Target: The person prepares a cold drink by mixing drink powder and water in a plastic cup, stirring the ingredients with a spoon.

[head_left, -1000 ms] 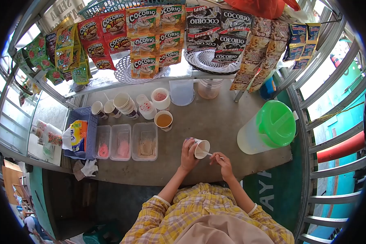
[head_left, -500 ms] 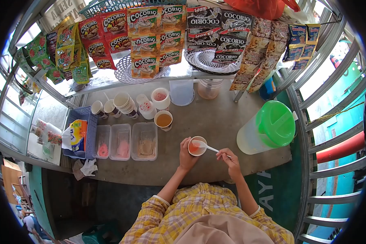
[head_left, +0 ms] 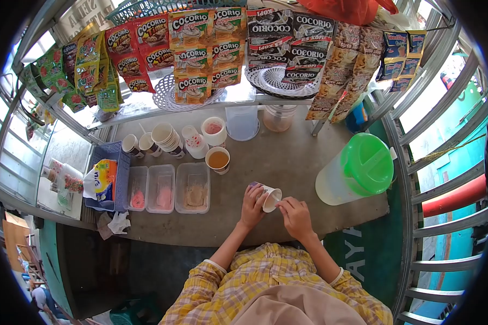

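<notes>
My left hand (head_left: 251, 207) is wrapped round a paper cup (head_left: 271, 201), which is tilted so its mouth faces right toward my other hand. My right hand (head_left: 296, 218) pinches a white plastic spoon (head_left: 277, 200) at the cup's mouth; most of the spoon is hidden by the fingers and the cup. What lies inside the cup is hard to make out now. Behind the hands, a second paper cup (head_left: 218, 160) holds an orange-brown liquid. Left of the hands, a clear plastic tub (head_left: 192, 189) contains brown powder.
Two narrower tubs (head_left: 161, 190) hold pink contents. Stacked paper cups (head_left: 167, 138) stand behind them, beside a blue basket (head_left: 120, 179). A lidded water container (head_left: 346, 174) with a green top stands right on the table (head_left: 287, 157). Drink sachets (head_left: 192, 59) hang across the back.
The cup in my left hand has tipped over to the right; the orange contents seen before no longer show. My right hand has moved left, close against the cup, with the spoon.
</notes>
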`<state>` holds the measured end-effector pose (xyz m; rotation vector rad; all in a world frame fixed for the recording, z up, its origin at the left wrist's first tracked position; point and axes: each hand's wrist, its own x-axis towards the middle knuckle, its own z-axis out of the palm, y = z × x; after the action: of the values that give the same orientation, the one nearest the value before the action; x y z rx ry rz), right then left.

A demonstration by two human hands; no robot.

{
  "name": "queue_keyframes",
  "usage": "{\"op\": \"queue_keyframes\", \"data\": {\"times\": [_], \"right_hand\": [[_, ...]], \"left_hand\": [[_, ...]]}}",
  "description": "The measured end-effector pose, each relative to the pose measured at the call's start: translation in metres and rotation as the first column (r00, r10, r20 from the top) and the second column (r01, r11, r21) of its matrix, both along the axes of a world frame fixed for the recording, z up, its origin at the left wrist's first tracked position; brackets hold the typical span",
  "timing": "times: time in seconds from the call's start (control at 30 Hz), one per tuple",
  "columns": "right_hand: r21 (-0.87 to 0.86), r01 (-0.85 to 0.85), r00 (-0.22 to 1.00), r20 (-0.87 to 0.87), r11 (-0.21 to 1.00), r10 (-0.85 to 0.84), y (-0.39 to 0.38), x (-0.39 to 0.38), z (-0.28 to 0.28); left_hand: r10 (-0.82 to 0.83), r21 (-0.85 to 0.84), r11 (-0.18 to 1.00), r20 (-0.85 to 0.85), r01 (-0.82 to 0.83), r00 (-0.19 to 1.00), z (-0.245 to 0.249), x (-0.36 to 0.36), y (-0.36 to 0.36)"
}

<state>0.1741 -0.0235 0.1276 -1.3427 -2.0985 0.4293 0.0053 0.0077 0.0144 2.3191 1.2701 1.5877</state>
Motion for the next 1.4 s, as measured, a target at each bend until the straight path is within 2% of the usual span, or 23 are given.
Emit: {"op": "queue_keyframes", "data": {"times": [0.1, 0.2, 0.3, 0.4, 0.47, 0.5, 0.6, 0.7, 1.13, 1.33, 1.4], "right_hand": [[-0.086, 0.011, 0.999, -0.040, 0.996, -0.014, -0.003, -0.003, -0.004], [-0.279, -0.011, 0.965, -0.254, 0.960, -0.063, -0.003, -0.001, -0.016], [-0.448, -0.095, 0.818, -0.544, 0.889, -0.186, -0.005, 0.002, -0.030], [-0.455, -0.214, 0.687, -0.699, 0.864, -0.198, -0.006, 0.006, -0.043], [-0.530, -0.280, 0.602, -0.746, 0.800, -0.284, -0.007, 0.008, -0.042], [-0.561, -0.316, 0.558, -0.762, 0.765, -0.329, -0.007, 0.009, -0.041], [-0.681, -0.296, 0.570, -0.688, 0.669, -0.448, -0.004, 0.014, -0.031], [-0.669, -0.291, 0.553, -0.701, 0.684, -0.450, -0.002, 0.019, -0.024], [-0.542, -0.279, 0.619, -0.733, 0.793, -0.284, 0.003, 0.027, 0.013], [-0.491, -0.264, 0.665, -0.716, 0.830, -0.212, 0.004, 0.026, 0.025], [-0.460, -0.266, 0.678, -0.714, 0.847, -0.175, 0.005, 0.026, 0.026]], "left_hand": [[0.019, 0.006, 1.000, -0.018, -0.019, 1.000, 0.000, 0.000, -0.002], [0.039, -0.001, 0.999, -0.002, -0.039, 0.999, 0.002, 0.001, -0.002], [0.047, -0.020, 0.999, 0.033, -0.046, 0.998, 0.001, 0.001, -0.001], [0.046, -0.047, 0.998, 0.064, -0.043, 0.997, -0.003, 0.001, 0.000], [0.053, -0.064, 0.997, 0.089, -0.047, 0.995, -0.001, 0.001, 0.000], [0.062, -0.072, 0.996, 0.107, -0.054, 0.992, -0.001, 0.001, 0.000], [0.086, -0.129, 0.989, 0.171, -0.064, 0.981, 0.000, 0.002, 0.000], [0.122, -0.191, 0.978, 0.218, -0.080, 0.968, 0.004, 0.002, -0.001], [0.203, -0.329, 0.938, 0.271, -0.108, 0.941, 0.001, 0.002, -0.003], [0.186, -0.383, 0.923, 0.388, -0.025, 0.903, 0.003, 0.001, -0.004], [0.178, -0.365, 0.930, 0.349, -0.041, 0.920, 0.003, 0.000, -0.003]]}}
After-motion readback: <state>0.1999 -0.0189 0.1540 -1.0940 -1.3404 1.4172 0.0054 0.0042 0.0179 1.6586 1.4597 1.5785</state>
